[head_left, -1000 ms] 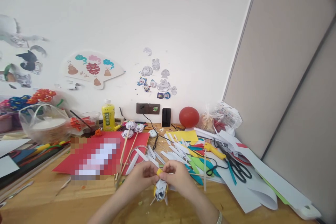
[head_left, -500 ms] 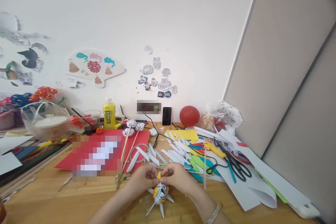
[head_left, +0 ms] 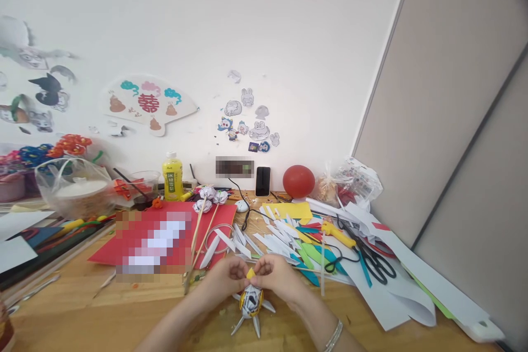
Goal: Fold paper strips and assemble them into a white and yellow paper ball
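Pinching the yellow tab (head_left: 250,273) on top of the paper ball (head_left: 251,303), my left hand (head_left: 225,280) and right hand (head_left: 281,278) meet fingertip to fingertip, each grip clenched on that tab. The ball, woven of white, yellow and dark strips, sits low in view right before me, at the counter (head_left: 124,313); I cannot tell whether its splayed white points touch the wood. I judge it is held from the top so those points stay free. Cut paper strips (head_left: 280,234) lie fanned just beyond my hands, within easy reach, with the scissors (head_left: 373,267) further right and a red sheet (head_left: 106,252) to the left.
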A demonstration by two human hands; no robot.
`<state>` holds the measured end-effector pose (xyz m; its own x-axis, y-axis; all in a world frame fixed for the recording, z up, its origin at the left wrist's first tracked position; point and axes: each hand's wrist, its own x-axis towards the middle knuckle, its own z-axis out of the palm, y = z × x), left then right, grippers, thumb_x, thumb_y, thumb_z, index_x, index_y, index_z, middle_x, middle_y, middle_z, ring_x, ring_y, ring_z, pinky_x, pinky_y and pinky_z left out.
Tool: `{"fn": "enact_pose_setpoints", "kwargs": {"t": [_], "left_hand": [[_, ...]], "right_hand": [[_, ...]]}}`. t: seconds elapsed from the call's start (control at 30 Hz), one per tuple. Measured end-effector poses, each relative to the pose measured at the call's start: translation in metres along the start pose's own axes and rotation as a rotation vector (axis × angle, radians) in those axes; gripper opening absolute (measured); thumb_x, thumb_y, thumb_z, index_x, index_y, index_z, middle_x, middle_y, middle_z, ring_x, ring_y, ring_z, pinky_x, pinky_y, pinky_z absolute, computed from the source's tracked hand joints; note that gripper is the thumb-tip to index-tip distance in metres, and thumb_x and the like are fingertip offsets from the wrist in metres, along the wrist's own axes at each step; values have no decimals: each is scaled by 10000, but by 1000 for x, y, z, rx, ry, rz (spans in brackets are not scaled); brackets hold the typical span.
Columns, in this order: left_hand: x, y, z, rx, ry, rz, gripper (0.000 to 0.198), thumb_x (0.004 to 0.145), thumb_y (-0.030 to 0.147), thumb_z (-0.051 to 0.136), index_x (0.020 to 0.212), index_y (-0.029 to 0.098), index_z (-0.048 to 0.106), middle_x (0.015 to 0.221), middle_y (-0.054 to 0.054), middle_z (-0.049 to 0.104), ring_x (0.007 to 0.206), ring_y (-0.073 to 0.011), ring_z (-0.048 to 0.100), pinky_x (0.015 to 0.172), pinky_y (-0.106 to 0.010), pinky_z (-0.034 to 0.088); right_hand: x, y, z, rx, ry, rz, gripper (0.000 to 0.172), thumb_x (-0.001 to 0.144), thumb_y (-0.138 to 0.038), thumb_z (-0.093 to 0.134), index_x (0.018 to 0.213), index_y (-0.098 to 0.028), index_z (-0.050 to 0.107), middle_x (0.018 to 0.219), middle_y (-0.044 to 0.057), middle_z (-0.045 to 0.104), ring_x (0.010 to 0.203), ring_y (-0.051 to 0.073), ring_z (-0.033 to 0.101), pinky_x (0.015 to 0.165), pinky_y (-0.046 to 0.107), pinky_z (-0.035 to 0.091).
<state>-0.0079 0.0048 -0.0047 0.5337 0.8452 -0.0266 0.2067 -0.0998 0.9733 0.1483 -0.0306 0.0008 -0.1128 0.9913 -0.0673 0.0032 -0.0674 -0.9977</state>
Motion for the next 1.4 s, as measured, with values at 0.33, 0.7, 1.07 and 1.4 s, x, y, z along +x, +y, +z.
{"fn": "enact_pose_setpoints", "kwargs": {"t": [0.33,0.7,1.07,1.4], "left_hand": [[-3,0,4,-28,28,-42,298,543,359,696,594,150,489,516,35,542,500,-115,519,503,-239,398],[-13,26,11,198,80,-9,121,554,210,574,566,180,457,493,78,461,484,-106,438,464,-215,328],[-14,27,11,308,81,27,116,584,232,562,565,186,458,527,55,474,520,-123,453,477,-220,321],[-12,27,7,120,-3,-23,342,691,492,473,665,156,533,572,31,497,534,-129,490,483,-222,381]], "right_hand": [[0,2,0,27,-27,32,337,415,-315,781,611,-143,568,546,-48,543,532,96,507,547,229,383],[-5,-11,-6,-113,-95,8,180,484,-127,703,620,-140,585,546,-53,538,543,83,487,530,203,361],[-4,-11,-8,-181,-114,-19,147,507,-118,682,616,-140,586,542,-53,532,537,89,486,527,210,359],[-8,-16,-3,-143,-92,-134,140,583,-205,680,693,-145,619,649,-13,600,632,131,562,604,240,428]]}}
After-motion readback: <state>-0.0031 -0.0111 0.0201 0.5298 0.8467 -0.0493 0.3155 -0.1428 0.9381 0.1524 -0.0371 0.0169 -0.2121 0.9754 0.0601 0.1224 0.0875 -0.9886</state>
